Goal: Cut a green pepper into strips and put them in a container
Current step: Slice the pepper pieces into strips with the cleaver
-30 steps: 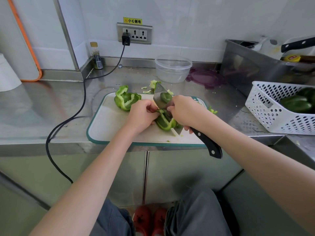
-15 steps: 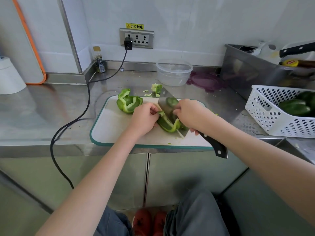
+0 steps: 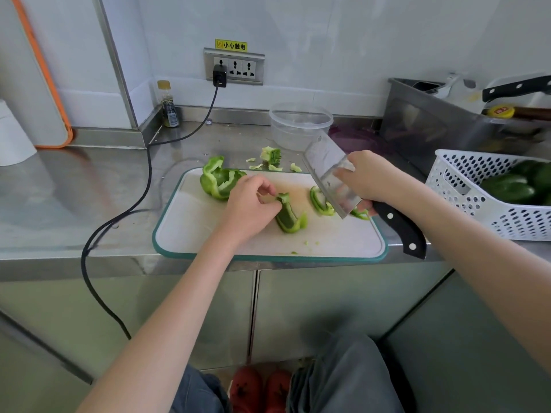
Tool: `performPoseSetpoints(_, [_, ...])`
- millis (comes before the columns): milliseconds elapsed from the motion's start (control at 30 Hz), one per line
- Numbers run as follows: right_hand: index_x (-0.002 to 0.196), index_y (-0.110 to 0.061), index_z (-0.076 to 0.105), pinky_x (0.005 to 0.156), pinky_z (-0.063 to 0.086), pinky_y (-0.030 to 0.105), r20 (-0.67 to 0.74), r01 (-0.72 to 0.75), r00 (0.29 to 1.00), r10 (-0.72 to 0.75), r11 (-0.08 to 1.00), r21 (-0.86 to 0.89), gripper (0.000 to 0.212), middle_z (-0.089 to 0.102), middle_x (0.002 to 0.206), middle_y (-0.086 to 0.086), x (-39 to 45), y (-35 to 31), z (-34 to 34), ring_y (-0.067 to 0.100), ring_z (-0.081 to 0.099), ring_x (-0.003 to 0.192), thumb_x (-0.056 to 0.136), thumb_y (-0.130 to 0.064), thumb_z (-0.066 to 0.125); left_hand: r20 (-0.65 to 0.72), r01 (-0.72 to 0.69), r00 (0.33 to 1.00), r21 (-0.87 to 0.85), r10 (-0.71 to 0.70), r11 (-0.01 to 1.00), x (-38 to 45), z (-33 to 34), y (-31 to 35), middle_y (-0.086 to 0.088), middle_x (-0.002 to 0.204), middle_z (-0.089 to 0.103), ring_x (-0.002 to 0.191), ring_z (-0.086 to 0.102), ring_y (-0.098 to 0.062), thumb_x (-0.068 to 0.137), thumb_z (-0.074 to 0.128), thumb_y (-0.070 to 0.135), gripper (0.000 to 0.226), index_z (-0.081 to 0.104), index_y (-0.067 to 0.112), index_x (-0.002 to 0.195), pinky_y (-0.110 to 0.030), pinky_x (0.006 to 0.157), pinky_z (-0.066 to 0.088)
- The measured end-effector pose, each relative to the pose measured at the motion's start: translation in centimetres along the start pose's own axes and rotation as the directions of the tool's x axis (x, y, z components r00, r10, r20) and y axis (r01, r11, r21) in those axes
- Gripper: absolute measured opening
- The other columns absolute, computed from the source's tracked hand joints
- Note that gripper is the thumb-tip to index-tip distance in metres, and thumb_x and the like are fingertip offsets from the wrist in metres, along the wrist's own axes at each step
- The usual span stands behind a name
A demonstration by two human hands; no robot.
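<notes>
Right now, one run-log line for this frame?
stage: slicing | left hand: holds pepper piece on cutting board | right hand: cleaver lifted | container: no strips

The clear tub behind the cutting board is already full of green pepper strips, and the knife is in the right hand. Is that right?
Not quite. The head view shows the clear tub empty; the cut pepper pieces lie on the cutting board. The knife is indeed in the right hand.
</notes>
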State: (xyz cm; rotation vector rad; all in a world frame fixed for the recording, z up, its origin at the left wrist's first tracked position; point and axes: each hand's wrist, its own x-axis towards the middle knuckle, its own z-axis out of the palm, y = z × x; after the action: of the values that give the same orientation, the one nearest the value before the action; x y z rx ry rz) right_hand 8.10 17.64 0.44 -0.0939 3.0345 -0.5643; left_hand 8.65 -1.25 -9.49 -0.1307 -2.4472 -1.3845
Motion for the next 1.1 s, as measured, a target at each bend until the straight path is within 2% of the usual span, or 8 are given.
performPoseSetpoints(167, [0.081, -0.008, 0.047, 0.026, 0.036, 0.016, 0.021, 0.018, 1.000, -0.018, 1.000, -0.011, 0.027, 0.056, 0.057, 0.009, -0.4, -1.5, 0.6, 0.011, 0.050, 0.029, 0.100, -0.026, 0.042, 0.087, -0.092, 0.993, 0.096, 0.084, 0.991, -0.2, -0.7, 0.3, 0.007, 0.087, 0.051, 0.076, 0.049, -0.007, 0.074, 0.063, 0.012, 0.016, 0.055, 0.025, 0.075, -0.017, 0.067, 0.036])
performPoseSetpoints(233, [0.098, -0.009, 0.049, 0.030, 0.043, 0.022, 0.066, -0.014, 0.998, 0.014, 1.000, 0.000, 0.011, 0.062, 0.070, 0.019, -0.5, -2.3, 1.1, 0.022, 0.056, 0.039, 0.100, -0.017, 0.042, 0.190, -0.146, 0.976, 0.186, 0.110, 0.972, -0.3, -0.7, -0.1, 0.006, 0.095, 0.049, 0.092, 0.047, -0.014, 0.073, 0.066, 0.023, 0.017, 0.052, 0.026, 0.083, -0.025, 0.080, 0.036])
performPoseSetpoints(300, [0.119, -0.008, 0.048, 0.040, 0.049, 0.031, 0.100, -0.016, 0.995, 0.017, 1.000, -0.005, 0.021, 0.065, 0.083, 0.025, -0.6, -3.0, 1.7, 0.030, 0.060, 0.051, 0.099, -0.011, 0.043, 0.264, -0.218, 0.955, 0.322, 0.134, 0.921, -0.5, -0.4, -0.6, 0.006, 0.102, 0.045, 0.103, 0.041, -0.019, 0.073, 0.067, 0.034, 0.028, 0.050, 0.024, 0.092, -0.030, 0.092, 0.032])
performPoseSetpoints(467, [0.114, -0.009, 0.043, 0.041, 0.045, 0.029, 0.117, -0.063, 0.992, 0.057, 0.997, 0.048, 0.018, 0.052, 0.064, 0.013, -1.0, -4.0, 2.6, 0.025, 0.049, 0.041, 0.099, -0.008, 0.033, 0.228, -0.297, 0.949, 0.422, 0.217, 0.856, -1.3, -0.2, -0.5, 0.008, 0.105, 0.038, 0.105, 0.035, -0.019, 0.075, 0.065, 0.042, 0.046, 0.051, 0.015, 0.109, -0.028, 0.096, 0.029])
performPoseSetpoints(567, [0.117, -0.004, 0.047, 0.034, 0.046, 0.027, 0.086, -0.059, 0.995, 0.055, 0.997, 0.044, 0.022, 0.055, 0.061, 0.017, -0.9, -4.0, 2.9, 0.024, 0.050, 0.036, 0.098, -0.010, 0.036, 0.214, -0.310, 0.948, 0.440, 0.237, 0.843, -1.4, -0.3, -0.6, 0.005, 0.110, 0.043, 0.106, 0.035, -0.018, 0.074, 0.063, 0.046, 0.051, 0.050, 0.014, 0.112, -0.027, 0.095, 0.030])
performPoseSetpoints(700, [0.120, -0.010, 0.046, 0.040, 0.050, 0.033, 0.070, -0.021, 0.997, 0.018, 0.999, 0.040, 0.024, 0.062, 0.076, 0.020, -1.2, -3.8, 3.7, 0.024, 0.051, 0.038, 0.100, -0.022, 0.039, 0.225, -0.291, 0.952, 0.461, 0.207, 0.838, -1.4, -0.2, -0.6, 0.004, 0.114, 0.044, 0.111, 0.035, -0.017, 0.075, 0.060, 0.051, 0.054, 0.049, 0.015, 0.115, -0.026, 0.095, 0.027])
performPoseSetpoints(900, [0.097, -0.013, 0.040, 0.035, 0.045, 0.030, 0.109, -0.010, 0.994, 0.008, 1.000, 0.011, 0.013, 0.053, 0.065, 0.019, -1.4, -3.7, 4.5, 0.021, 0.046, 0.033, 0.102, -0.023, 0.035, 0.262, -0.227, 0.959, 0.474, 0.110, 0.850, -1.0, -0.1, -0.6, 0.005, 0.118, 0.045, 0.116, 0.034, -0.017, 0.075, 0.056, 0.057, 0.056, 0.048, 0.018, 0.115, -0.032, 0.098, 0.028])
performPoseSetpoints(1100, [0.109, -0.006, 0.045, 0.039, 0.051, 0.033, 0.064, -0.006, 0.998, 0.003, 0.999, 0.033, 0.025, 0.060, 0.075, 0.020, -1.2, -3.7, 3.9, 0.022, 0.050, 0.036, 0.100, -0.028, 0.038, 0.257, -0.194, 0.963, 0.456, 0.081, 0.869, -1.1, -0.2, -0.5, 0.004, 0.120, 0.046, 0.118, 0.034, -0.017, 0.074, 0.060, 0.054, 0.057, 0.049, 0.019, 0.117, -0.030, 0.095, 0.026])
